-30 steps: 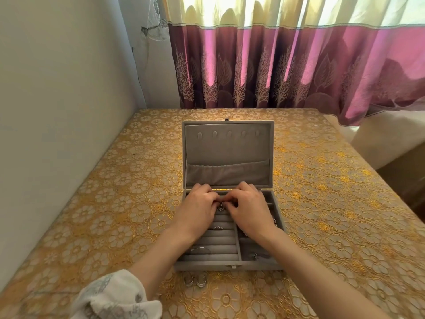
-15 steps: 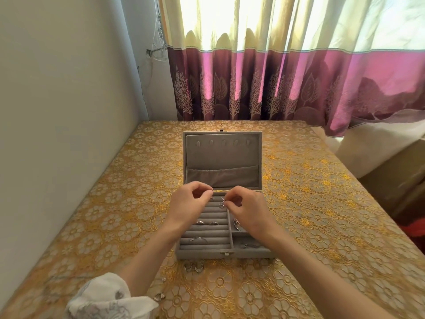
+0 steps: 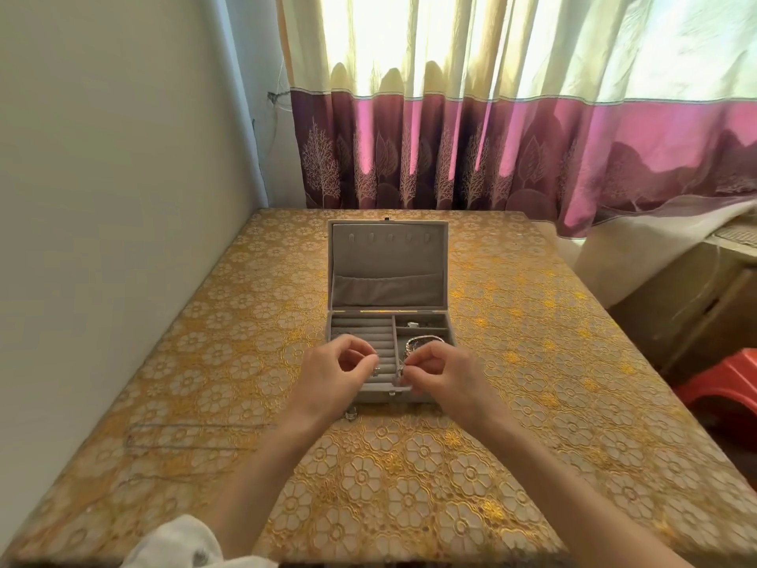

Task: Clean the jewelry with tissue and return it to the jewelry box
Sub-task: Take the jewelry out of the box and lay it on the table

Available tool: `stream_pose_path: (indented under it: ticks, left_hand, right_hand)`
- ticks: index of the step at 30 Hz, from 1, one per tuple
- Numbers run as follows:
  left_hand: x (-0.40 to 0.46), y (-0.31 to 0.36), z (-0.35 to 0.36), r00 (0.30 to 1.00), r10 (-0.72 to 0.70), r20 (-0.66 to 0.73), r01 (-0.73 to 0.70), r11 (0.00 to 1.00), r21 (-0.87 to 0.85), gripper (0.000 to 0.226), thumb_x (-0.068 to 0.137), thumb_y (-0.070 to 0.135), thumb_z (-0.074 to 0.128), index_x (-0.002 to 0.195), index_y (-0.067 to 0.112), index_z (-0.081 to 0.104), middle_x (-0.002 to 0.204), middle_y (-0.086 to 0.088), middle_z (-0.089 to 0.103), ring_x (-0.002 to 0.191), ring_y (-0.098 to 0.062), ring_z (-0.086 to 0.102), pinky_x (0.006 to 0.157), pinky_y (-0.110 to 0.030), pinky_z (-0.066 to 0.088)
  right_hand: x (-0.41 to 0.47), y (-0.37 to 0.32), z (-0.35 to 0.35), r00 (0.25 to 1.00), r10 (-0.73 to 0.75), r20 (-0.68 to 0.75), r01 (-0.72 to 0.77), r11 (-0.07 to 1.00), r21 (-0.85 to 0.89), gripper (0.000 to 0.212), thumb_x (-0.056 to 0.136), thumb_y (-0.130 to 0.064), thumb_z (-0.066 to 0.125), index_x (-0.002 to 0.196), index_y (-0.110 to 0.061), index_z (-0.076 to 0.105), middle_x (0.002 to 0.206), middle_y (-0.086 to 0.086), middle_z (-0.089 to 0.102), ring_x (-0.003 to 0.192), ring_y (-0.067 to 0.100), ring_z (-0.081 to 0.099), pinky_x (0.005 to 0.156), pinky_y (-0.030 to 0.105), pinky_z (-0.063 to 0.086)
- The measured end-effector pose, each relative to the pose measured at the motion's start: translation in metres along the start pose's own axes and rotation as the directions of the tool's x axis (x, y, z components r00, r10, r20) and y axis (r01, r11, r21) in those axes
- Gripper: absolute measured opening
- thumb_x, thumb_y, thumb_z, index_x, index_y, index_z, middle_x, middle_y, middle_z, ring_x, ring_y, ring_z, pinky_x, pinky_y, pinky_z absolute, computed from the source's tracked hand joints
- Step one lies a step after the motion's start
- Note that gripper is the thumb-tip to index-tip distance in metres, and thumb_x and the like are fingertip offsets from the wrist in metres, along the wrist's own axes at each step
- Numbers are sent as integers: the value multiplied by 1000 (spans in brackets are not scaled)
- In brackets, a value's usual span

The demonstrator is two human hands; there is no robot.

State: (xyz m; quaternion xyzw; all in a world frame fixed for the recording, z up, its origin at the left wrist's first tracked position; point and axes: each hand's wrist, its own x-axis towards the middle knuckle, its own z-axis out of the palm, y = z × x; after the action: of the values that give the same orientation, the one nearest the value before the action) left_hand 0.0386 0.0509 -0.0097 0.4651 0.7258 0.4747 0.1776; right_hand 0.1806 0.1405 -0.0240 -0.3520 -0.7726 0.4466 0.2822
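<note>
The open jewelry box (image 3: 389,321) sits at the table's centre. At its six-o'clock edge, a small silver piece is pinched by the left hand (image 3: 332,379) and another by the right hand (image 3: 442,373). Each should be kept firmly pinched and wiped separately. Both hands have been drawn nearer since earlier.

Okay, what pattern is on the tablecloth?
Gold with white flower outlines, an embossed floral pattern on the tablecloth; clearest in the head view.

left hand (image 3: 334,373) and right hand (image 3: 440,373) drawn back, parted
</note>
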Motion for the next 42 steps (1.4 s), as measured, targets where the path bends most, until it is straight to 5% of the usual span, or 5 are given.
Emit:
stream_pose_path:
  ticks: [7, 10, 14, 27, 42]
  left_hand:
    - [-30, -2, 2, 995, 104, 1, -104, 990, 100, 3, 86, 11, 62, 83, 12, 61, 71, 2, 60, 62, -2, 56, 58, -10, 46]
    - [-32, -6, -1, 994, 113, 2, -112, 984, 140, 1, 85, 13, 64, 84, 14, 64, 73, 5, 63, 67, -3, 60, 61, -11, 48]
    - [-31, -6, -9, 993, -120, -24, 112, 971, -209, 3, 86, 14, 63, 88, 13, 64, 80, 1, 71, 77, -9, 67, 64, -14, 50]
    - [-37, -27, 12, 960, -83, 269, 39, 985, 166, 2, 88, 20, 59, 87, 22, 60, 79, 5, 69, 69, -5, 66, 65, -21, 55]
    - [-23, -45, 39, 994, 24, 108, -56, 950, 306, 13, 89, 18, 59, 98, 20, 68, 90, 7, 68, 79, -2, 60, 71, -11, 47]
  right_hand:
    - [-24, 2, 3, 987, -114, 113, 141, 953, -270, 7, 82, -14, 66, 87, -18, 64, 83, -6, 64, 77, 6, 61, 76, 22, 53]
    - [-28, 1, 1, 963, -258, 72, 257, 814, -521, 6, 86, -14, 61, 90, -14, 65, 87, -6, 64, 78, 8, 56, 73, 23, 51]
    - [-31, -3, 4, 972, -166, 166, 219, 894, -391, 9, 86, -11, 62, 93, -11, 66, 90, 0, 68, 78, 8, 61, 76, 24, 54]
    - [-28, 11, 14, 936, 81, 343, 67, 914, -400, 6, 83, -15, 64, 87, -18, 66, 78, -6, 66, 73, 7, 62, 70, 24, 54]
    - [-13, 37, 31, 997, 14, 75, 21, 894, -448, 12, 84, -18, 60, 91, -22, 69, 89, -6, 67, 83, 10, 58, 75, 26, 49]
